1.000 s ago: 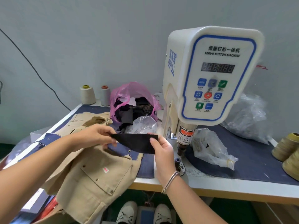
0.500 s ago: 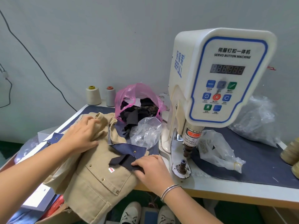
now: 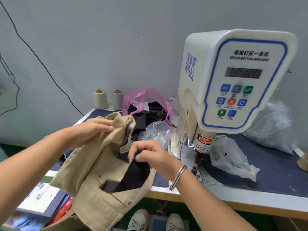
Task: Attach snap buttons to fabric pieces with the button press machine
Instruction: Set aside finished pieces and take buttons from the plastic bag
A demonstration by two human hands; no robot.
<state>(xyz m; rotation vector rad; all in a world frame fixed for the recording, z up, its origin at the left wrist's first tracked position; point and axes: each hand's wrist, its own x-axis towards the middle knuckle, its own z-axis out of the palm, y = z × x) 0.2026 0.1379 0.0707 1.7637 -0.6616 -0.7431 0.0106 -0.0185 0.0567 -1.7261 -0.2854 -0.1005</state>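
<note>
Black fabric piece (image 3: 133, 175) pinched in right hand (image 3: 150, 155), left hand (image 3: 93, 130) gripping tan corduroy garment (image 3: 93, 172); looks like prep, next it goes under the white button press machine (image 3: 233, 84).

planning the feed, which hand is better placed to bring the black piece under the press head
Right. The right hand already pinches the black fabric piece and sits beside the press head. The left hand grips the tan garment, farther away.

I see a plain grey wall (image 3: 100, 39) at the far side, a black cable (image 3: 41, 61) slanting down it, and green floor (image 3: 10, 147) beneath the white-edged table (image 3: 233, 195).
</note>
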